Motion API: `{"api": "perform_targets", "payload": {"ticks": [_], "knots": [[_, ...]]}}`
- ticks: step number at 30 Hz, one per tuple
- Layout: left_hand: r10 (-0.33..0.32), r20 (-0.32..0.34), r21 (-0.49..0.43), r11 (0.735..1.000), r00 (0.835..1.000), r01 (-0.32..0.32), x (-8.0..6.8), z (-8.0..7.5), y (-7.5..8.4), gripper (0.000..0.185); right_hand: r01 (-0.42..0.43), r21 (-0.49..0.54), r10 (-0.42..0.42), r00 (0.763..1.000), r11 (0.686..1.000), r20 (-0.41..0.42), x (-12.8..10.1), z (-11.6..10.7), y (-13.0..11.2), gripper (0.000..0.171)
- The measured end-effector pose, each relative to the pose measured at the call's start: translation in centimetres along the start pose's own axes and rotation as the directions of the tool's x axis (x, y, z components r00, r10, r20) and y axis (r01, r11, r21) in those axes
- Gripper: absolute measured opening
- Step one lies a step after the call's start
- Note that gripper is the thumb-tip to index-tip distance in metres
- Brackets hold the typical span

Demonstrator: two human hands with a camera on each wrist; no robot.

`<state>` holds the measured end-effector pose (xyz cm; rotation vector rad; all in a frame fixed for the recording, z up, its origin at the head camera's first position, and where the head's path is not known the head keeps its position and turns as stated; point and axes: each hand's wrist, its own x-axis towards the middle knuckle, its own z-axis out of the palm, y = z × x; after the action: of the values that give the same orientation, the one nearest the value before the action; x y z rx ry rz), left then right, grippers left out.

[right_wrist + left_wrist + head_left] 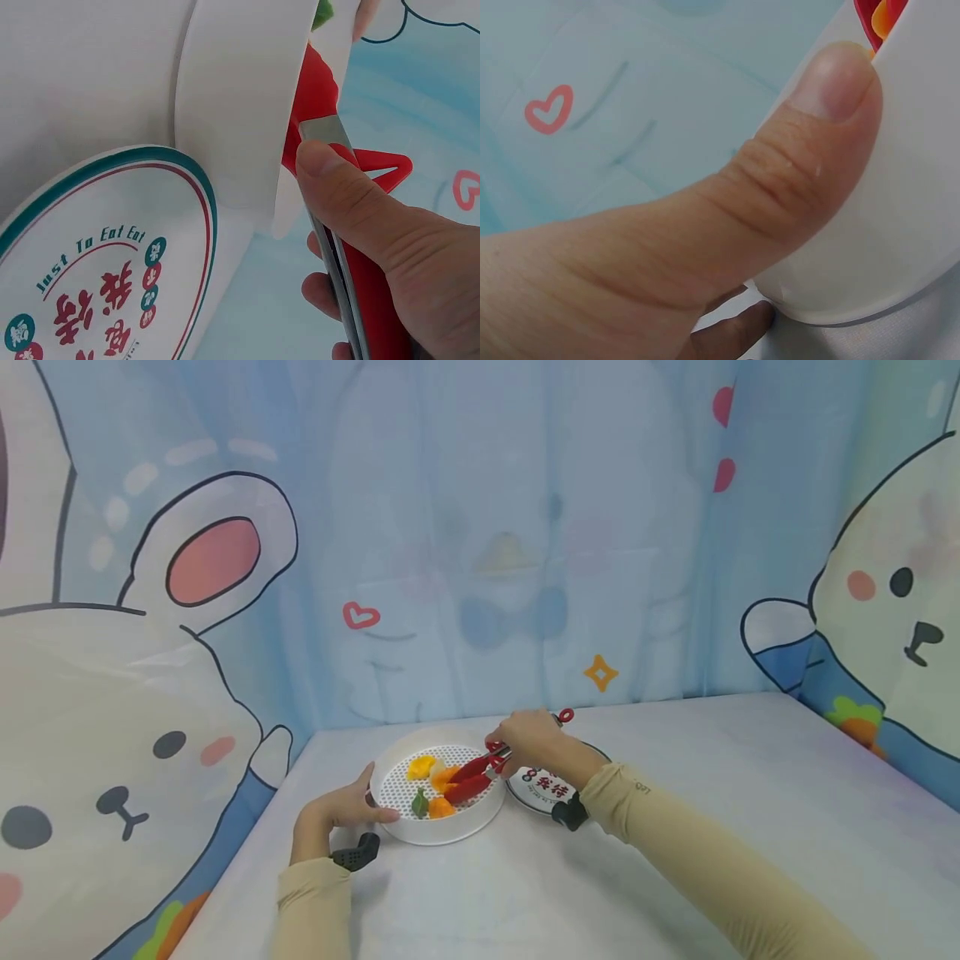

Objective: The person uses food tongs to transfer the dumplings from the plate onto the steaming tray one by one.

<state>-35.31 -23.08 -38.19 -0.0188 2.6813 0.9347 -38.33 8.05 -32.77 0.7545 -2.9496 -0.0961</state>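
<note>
A white round strainer bowl (pixel 480 814) stands on the table with yellow (pixel 420 767), orange (pixel 441 808) and green (pixel 420 804) food pieces on its perforated bottom. My left hand (pixel 372 804) grips the bowl's left rim, thumb (pixel 832 82) pressed on the white wall (pixel 900 195) and a finger (pixel 735 337) beneath it. My right hand (pixel 517 739) holds red tongs (pixel 471 779). Their red tips reach into the bowl among the orange pieces. In the right wrist view my thumb (pixel 330 176) presses the tongs' metal arm (pixel 326 131) beside the bowl wall (pixel 240 97).
A printed plate (pixel 542 789) (pixel 97 255) with a green rim lies right of the bowl, under my right wrist. A cartoon rabbit curtain (pixel 487 543) encloses the table at the back and on both sides. The pale tabletop (pixel 750 793) extends to the right and front.
</note>
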Motion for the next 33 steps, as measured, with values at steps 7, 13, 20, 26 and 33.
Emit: {"api": "perform_targets", "payload": {"ticks": [7,13,20,26,33], "knots": [[0.005,-0.01,0.021,1.0,1.0,-0.005,0.1,0.3,-0.1,0.128,-0.01,0.01,0.01,0.999,1.0,-0.053,0.0,0.9,-1.0,0.063],[0.004,-0.015,0.012,1.0,1.0,-0.004,0.1,0.5,-0.2,0.127,-0.017,0.007,0.018,0.998,1.0,-0.058,0.2,1.6,-1.6,0.065],[0.002,-0.017,0.007,1.0,1.0,-0.002,0.0,0.3,0.0,0.126,-0.041,0.046,0.044,0.997,0.998,-0.061,0.0,1.8,-1.6,0.067],[0.003,-0.012,0.001,1.0,1.0,-0.003,0.1,0.4,0.2,0.125,-0.081,0.11,0.089,0.993,0.991,-0.075,-0.7,2.7,-1.2,0.071],[0.011,-0.008,0.016,1.0,1.0,-0.011,0.3,0.2,-0.1,0.126,-0.082,0.217,0.115,0.983,0.973,-0.146,-2.5,3.1,-0.4,0.082]]}}
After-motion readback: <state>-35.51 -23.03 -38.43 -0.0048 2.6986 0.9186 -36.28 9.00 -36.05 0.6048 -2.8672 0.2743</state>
